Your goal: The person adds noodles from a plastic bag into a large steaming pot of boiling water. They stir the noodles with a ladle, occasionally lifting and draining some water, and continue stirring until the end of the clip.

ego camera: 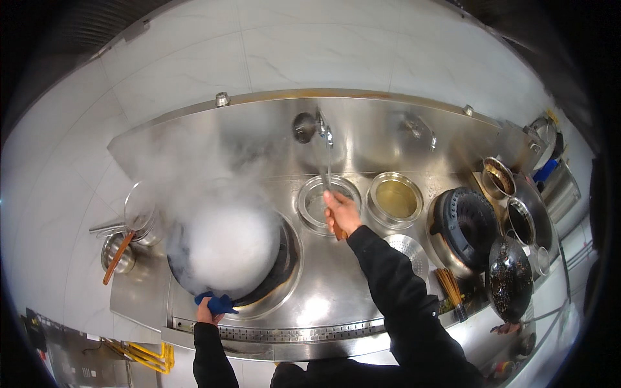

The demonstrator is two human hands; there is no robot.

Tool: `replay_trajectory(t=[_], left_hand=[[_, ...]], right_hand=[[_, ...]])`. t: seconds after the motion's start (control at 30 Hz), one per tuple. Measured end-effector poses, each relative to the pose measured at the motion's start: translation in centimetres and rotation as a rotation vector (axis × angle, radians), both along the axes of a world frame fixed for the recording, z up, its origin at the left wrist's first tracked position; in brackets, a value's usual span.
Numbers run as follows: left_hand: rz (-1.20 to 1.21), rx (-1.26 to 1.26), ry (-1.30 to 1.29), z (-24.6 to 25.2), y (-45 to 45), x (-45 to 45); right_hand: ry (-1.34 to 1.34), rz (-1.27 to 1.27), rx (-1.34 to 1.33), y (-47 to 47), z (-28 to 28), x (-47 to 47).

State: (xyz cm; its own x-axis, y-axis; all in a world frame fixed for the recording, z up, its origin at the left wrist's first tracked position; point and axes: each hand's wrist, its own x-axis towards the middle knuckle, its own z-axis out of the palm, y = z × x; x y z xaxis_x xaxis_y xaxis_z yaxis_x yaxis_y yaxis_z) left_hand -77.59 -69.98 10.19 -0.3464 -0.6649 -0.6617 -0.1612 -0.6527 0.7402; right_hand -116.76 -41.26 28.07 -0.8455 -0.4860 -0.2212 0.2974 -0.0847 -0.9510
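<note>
Steam pours from a large wok [175, 271] on the left burner and hides its inside. My left hand [208, 311] grips the wok's near rim through a folded blue cloth [220, 304]. My right hand [342, 213] is closed around the wooden handle of a utensil [326, 178], probably a ladle, whose metal shaft points away from me. Its far end is blurred, over a round steel pot [303, 203] set in the counter below a faucet [329, 136]. Beside that pot stands another steel pot [396, 200] holding yellowish liquid.
A wire strainer [139, 208] with a wooden handle rests over steel bowls on the left. Right of my arm are a perforated steel disc [407, 252], a bamboo brush [450, 286], an unoccupied burner [468, 228] and a dark wok [509, 279]. A slotted drain [301, 334] runs along the front edge.
</note>
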Motion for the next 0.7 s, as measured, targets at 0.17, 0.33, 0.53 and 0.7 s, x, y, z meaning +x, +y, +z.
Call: replay_trajectory(t=[0.17, 0.33, 0.53, 0.7], left_hand=[[0.042, -0.002, -0.001, -0.3, -0.1, 0.0], [-0.042, 0.048, 0.181, -1.2, -0.6, 0.1], [-0.14, 0.26, 0.36, 0.8, -0.5, 0.6], [-0.241, 0.43, 0.427, 3.0, -1.2, 1.7]], right_hand=[[-0.105, 0.046, -0.164, 0.4, 0.9, 3.4], [0.025, 0.133, 0.121, 4.6, -1.2, 13.2], [0.181, 0.386, 0.509, 7.6, 0.1, 21.3], [0.471, 0.633, 0.952, 5.6, 4.6, 25.4]])
